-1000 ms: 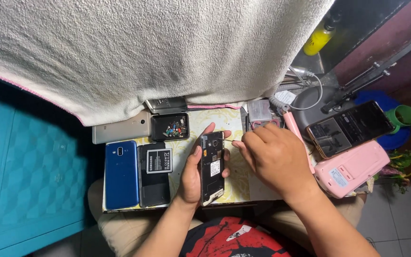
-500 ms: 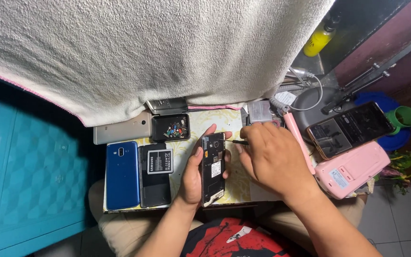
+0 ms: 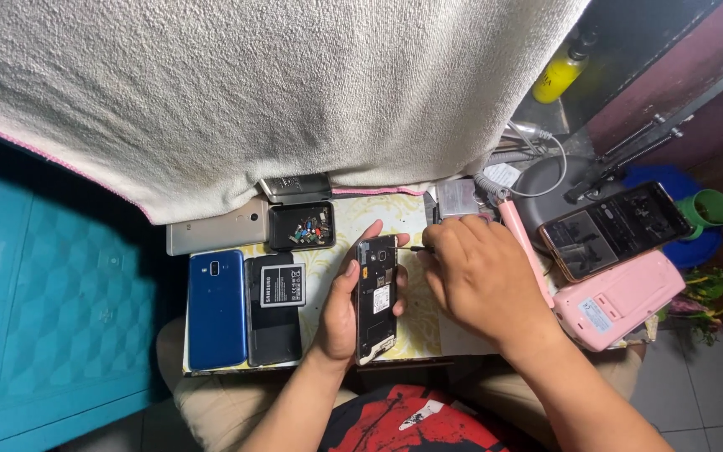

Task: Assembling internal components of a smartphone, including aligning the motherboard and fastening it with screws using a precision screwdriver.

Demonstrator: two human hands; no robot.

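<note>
An opened black phone (image 3: pixel 376 295) with its back cover off lies on a small patterned board (image 3: pixel 328 276) over my lap. My left hand (image 3: pixel 343 308) grips this phone along its left edge, thumb stretched over the top. My right hand (image 3: pixel 480 280) is closed around a thin screwdriver (image 3: pixel 416 249) whose tip touches the phone's upper right corner. A black tray of small screws and parts (image 3: pixel 301 226) sits just up and left of the phone.
A blue phone back (image 3: pixel 217 308), a black phone body with a loose battery (image 3: pixel 277 285) and a silver phone (image 3: pixel 215 232) lie at the left. A pink box (image 3: pixel 621 299), a lit phone (image 3: pixel 612 228) and a pink tool (image 3: pixel 522 240) sit right. White towel (image 3: pixel 253 92) hangs above.
My right hand has shifted slightly up and left, bringing the screwdriver tip to the phone's upper right corner. My left hand keeps the same grip.
</note>
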